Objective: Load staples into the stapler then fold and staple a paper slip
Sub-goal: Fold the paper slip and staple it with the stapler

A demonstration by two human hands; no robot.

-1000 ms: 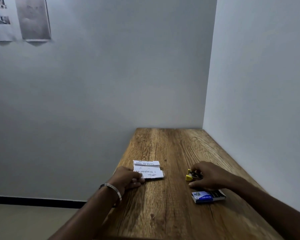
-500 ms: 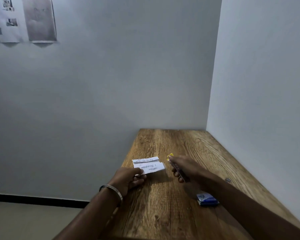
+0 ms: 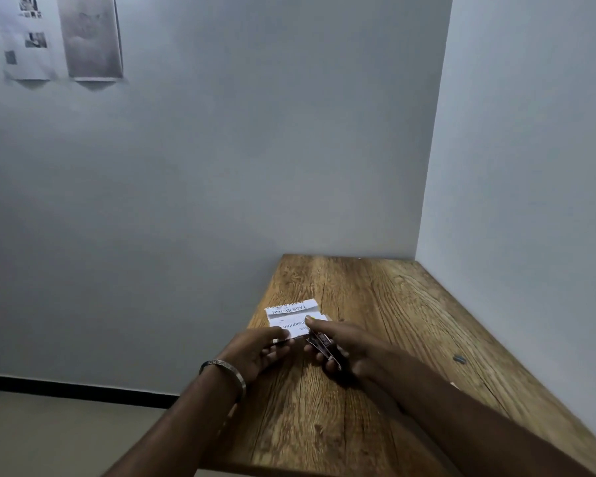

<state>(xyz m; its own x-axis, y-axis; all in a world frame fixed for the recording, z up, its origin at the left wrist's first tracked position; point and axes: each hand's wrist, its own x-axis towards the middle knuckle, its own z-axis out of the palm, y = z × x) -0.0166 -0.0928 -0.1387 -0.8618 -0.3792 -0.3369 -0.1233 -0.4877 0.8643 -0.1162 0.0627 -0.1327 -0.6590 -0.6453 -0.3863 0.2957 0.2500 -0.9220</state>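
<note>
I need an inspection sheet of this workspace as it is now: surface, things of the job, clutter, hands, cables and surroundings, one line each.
Surface: brown wooden table with visible grain, set in a wall corner.
Job's things: folded white paper slip with printed text, lifted at its near edge; small dark stapler, mostly hidden in the hand.
Clutter: one small dark spot on the wood near the right wall, too small to tell.
Hands: left hand pinches the slip's near edge; right hand has its grip closed on the stapler, beside the slip.
Cables: nothing seen.
Surroundings: plain grey walls; two printed sheets pinned at upper left.
</note>
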